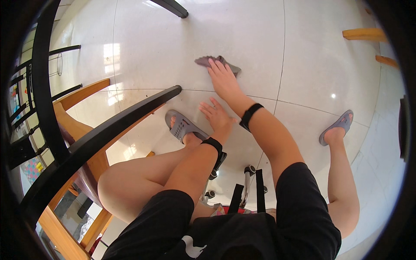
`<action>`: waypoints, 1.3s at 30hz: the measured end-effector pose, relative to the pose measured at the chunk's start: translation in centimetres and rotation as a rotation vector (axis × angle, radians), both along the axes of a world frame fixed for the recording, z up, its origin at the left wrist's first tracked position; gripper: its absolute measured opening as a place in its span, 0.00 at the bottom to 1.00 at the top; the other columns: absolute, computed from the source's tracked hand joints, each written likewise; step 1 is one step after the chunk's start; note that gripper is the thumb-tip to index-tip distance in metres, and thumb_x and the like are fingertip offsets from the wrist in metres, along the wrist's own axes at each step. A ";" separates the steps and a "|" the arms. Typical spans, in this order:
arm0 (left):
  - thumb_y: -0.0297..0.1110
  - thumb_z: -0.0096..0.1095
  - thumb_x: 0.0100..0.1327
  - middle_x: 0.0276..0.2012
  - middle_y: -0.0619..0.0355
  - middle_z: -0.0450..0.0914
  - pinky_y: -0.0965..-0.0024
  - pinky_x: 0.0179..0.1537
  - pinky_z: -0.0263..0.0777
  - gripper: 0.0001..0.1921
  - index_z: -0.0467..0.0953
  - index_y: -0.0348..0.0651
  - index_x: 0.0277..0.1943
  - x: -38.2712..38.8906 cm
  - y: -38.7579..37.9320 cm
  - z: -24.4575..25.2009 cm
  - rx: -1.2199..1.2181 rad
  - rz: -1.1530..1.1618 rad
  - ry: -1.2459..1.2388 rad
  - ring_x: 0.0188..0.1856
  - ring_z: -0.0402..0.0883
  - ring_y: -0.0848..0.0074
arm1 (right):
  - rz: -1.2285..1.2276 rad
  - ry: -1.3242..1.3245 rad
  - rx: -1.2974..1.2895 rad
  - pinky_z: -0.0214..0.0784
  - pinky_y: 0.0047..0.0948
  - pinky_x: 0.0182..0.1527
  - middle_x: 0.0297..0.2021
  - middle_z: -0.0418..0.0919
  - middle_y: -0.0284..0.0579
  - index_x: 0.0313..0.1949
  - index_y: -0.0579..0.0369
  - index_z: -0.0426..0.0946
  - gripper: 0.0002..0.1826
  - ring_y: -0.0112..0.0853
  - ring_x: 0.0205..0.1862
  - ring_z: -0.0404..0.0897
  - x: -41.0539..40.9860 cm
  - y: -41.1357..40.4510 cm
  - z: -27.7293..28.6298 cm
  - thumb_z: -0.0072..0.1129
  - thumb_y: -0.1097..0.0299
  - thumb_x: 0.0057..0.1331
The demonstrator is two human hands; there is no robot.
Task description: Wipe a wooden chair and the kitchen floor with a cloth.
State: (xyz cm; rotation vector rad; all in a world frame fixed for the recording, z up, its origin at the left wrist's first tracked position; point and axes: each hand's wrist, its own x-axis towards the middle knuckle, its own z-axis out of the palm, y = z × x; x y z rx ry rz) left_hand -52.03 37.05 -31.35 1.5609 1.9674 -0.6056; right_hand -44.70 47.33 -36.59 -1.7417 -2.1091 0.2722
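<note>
A grey-brown cloth (234, 69) lies crumpled on the tiled floor (247, 39). My right hand (224, 78) rests on it with the palm down and the fingers stretched over its middle; the cloth is not gripped. Nearer to my body, my left hand (217, 115) hovers over or touches the tiles, its fingers spread and nothing in it. Whether it touches the floor I cannot tell. Each forearm wears a black strap.
A black metal table leg (130, 115) stands left of my hands, beside a wooden chair (97, 162). Another black leg (172, 7) is at the top. My slippered feet stand either side, left slipper (182, 126) and right slipper (341, 125). A wheeled chromed stand or chair base (246, 187) is below.
</note>
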 end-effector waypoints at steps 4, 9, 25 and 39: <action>0.34 0.76 0.46 0.68 0.20 0.35 0.45 0.70 0.41 0.59 0.37 0.34 0.72 -1.3 -1.0 -2.0 0.159 -0.014 -0.020 0.71 0.32 0.30 | 0.018 -0.043 -0.167 0.66 0.37 0.50 0.61 0.70 0.45 0.48 0.57 0.76 0.16 0.37 0.52 0.71 -1.1 4.4 1.2 0.53 0.71 0.60; 0.37 0.78 0.45 0.68 0.19 0.33 0.45 0.71 0.37 0.61 0.36 0.33 0.72 -1.3 -1.0 -0.8 0.134 -0.025 -0.130 0.71 0.30 0.28 | 0.026 -0.048 -0.071 0.66 0.37 0.46 0.56 0.74 0.44 0.38 0.55 0.80 0.10 0.36 0.51 0.71 -0.8 1.4 -0.2 0.54 0.68 0.59; 0.39 0.71 0.53 0.69 0.23 0.32 0.44 0.69 0.45 0.53 0.38 0.37 0.72 -0.5 -0.2 -0.5 0.049 0.014 -0.010 0.71 0.33 0.29 | -0.057 -0.034 0.082 0.68 0.39 0.41 0.55 0.75 0.42 0.36 0.54 0.79 0.08 0.34 0.48 0.73 -0.9 1.7 -0.6 0.55 0.68 0.58; 0.41 0.86 0.35 0.69 0.23 0.27 0.47 0.69 0.49 0.70 0.34 0.37 0.72 -1.2 -0.3 -0.7 0.032 0.075 -0.030 0.72 0.30 0.34 | -0.134 0.228 -0.069 0.68 0.38 0.44 0.44 0.72 0.46 0.60 0.47 0.69 0.25 0.41 0.46 0.73 1.2 0.3 0.1 0.50 0.74 0.62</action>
